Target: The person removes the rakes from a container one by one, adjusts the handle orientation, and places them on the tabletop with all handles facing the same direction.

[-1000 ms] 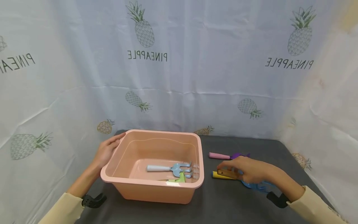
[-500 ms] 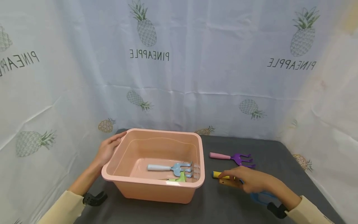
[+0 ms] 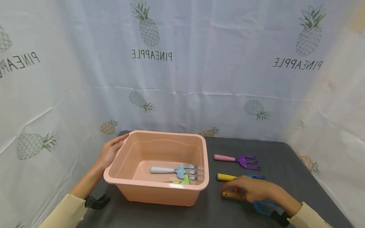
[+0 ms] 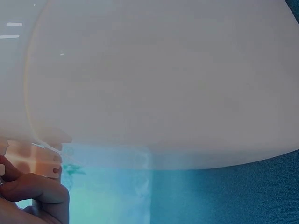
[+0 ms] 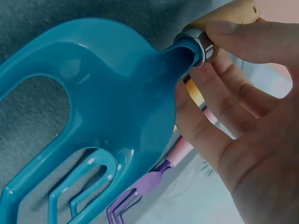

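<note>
My right hand [image 3: 253,189] pinches the wooden handle of a blue garden hand fork [image 5: 117,88] between thumb and fingers. In the head view the wooden handle points left, low over the dark table, and the hand hides part of the fork. My left hand [image 3: 109,152] grips the left rim of a pink plastic basin [image 3: 159,194]; curled fingers [image 4: 37,189] show at that rim in the left wrist view. Inside the basin lie a light blue hand fork [image 3: 162,170] with a pale handle and a light green tool [image 3: 183,181], partly hidden by the front wall.
To the basin's right, a purple hand fork [image 3: 244,161] with a pink handle lies at the back. A yellow-handled blue fork [image 3: 226,177] lies between it and my right hand. Pineapple-print curtains [image 3: 182,72] surround the dark table [image 3: 225,215].
My right hand has moved toward the table's front with the wooden-handled fork, uncovering the purple fork and more of the yellow-handled one. The left hand and basin stay in place.
</note>
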The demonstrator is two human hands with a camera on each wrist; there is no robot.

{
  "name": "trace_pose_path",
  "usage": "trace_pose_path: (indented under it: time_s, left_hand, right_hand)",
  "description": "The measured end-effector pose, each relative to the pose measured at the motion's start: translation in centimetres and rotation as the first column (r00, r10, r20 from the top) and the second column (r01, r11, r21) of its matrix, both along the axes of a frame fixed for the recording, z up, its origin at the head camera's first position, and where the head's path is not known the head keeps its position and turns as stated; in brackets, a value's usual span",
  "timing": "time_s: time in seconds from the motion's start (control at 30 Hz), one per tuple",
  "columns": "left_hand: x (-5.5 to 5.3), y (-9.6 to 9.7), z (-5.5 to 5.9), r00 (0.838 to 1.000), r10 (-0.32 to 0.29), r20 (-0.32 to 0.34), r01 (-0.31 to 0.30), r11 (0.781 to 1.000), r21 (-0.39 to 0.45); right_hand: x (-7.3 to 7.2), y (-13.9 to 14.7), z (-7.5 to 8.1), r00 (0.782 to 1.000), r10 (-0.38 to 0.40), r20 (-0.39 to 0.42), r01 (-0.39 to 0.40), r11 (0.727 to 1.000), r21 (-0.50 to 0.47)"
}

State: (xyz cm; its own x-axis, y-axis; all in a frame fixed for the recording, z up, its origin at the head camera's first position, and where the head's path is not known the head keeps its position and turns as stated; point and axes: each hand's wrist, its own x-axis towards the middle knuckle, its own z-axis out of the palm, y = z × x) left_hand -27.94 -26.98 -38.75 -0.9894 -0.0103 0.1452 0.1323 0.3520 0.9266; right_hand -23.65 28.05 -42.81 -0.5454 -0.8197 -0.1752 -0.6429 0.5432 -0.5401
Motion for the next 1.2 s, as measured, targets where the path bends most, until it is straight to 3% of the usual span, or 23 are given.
trace_pose_path:
  time_s: [0.23, 0.5, 0.73, 0.97, 1.2]
  left_hand:
    - [0.0, 0.0, 0.1, 1.0, -0.005, -0.011, 0.005, 1.0, 0.002]
    - [0.2, 0.1, 0.2, 1.0, -0.021, 0.006, 0.021, 1.0, 0.012]
    - [-0.1, 0.0, 0.1, 1.0, -0.02, 0.009, 0.019, 1.0, 0.019]
    - [-0.1, -0.1, 0.0, 1.0, -0.02, 0.006, 0.02, 1.0, 0.023]
    - [0.1, -0.1, 0.1, 1.0, -0.005, -0.002, 0.005, 1.0, 0.003]
  right_hand:
    - [0.2, 0.0, -1.1, 0.999, 0.04, 0.003, -0.04, 0.999, -0.003]
    - [0.3, 0.0, -1.8, 0.998, -0.014, 0.068, 0.011, 0.999, 0.047]
    - [0.6, -0.1, -1.7, 0.999, -0.031, 0.04, 0.028, 0.997, 0.067]
    - [0.7, 0.0, -1.8, 0.994, -0.049, 0.093, 0.043, 0.997, 0.065]
    - [0.9, -0.1, -1.9, 0.997, -0.02, 0.073, 0.016, 0.998, 0.058]
